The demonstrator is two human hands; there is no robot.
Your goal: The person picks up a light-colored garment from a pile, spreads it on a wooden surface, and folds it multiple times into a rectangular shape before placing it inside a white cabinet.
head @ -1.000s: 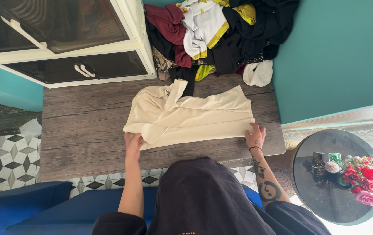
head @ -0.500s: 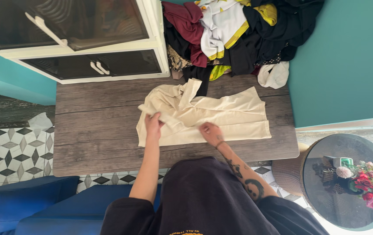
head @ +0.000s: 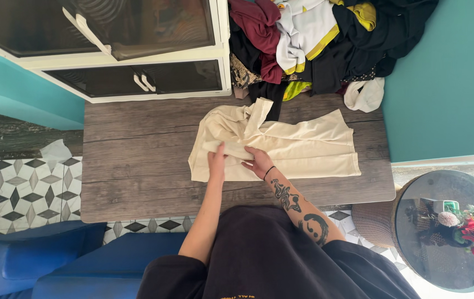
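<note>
Left hand (head: 216,160) and right hand (head: 258,161) pinch a fold of the cream garment (head: 281,145), lying lengthwise left-to-right across the frame's centre on the worktop (head: 126,166).

Garment (head: 298,147) lies on table (head: 132,177); clothes pile (head: 325,44) behind it; cabinet (head: 137,55) left.

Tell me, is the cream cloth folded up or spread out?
Partly folded: the cream cloth lies flat with layered edges, both hands on its bunched left part.
</note>
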